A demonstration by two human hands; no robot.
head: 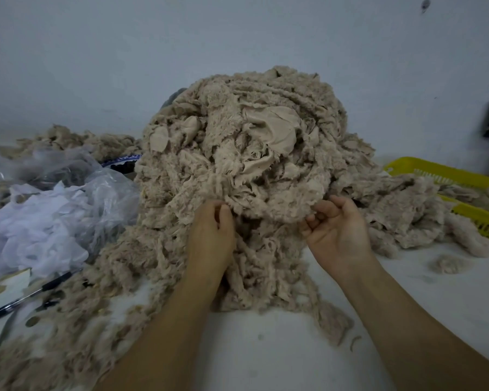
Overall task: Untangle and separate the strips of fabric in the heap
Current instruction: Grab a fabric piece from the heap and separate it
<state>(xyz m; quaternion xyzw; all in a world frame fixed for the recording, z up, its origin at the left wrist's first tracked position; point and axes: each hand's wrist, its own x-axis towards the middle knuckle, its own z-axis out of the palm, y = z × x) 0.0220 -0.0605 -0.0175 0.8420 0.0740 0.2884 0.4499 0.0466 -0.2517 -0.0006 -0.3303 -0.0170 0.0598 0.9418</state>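
A tall heap of beige fleecy fabric strips [246, 142] stands in the middle of the white table, with smooth backing patches showing near its top. My left hand [212, 235] is at the heap's lower front, fingers curled and pinching the fuzzy edge of a strip [266, 207]. To the right, my right hand [336, 230] is palm up with its fingers curled against the same hanging edge. More tangled strips trail down under both hands toward me.
Clear plastic bags with white scraps [48, 221] lie at left, pens [26, 297] in front of them. A yellow basket [463, 176] holding beige strips stands at right. A smaller beige pile [76, 139] lies at the back left. Bare white table [280, 348] lies between my forearms.
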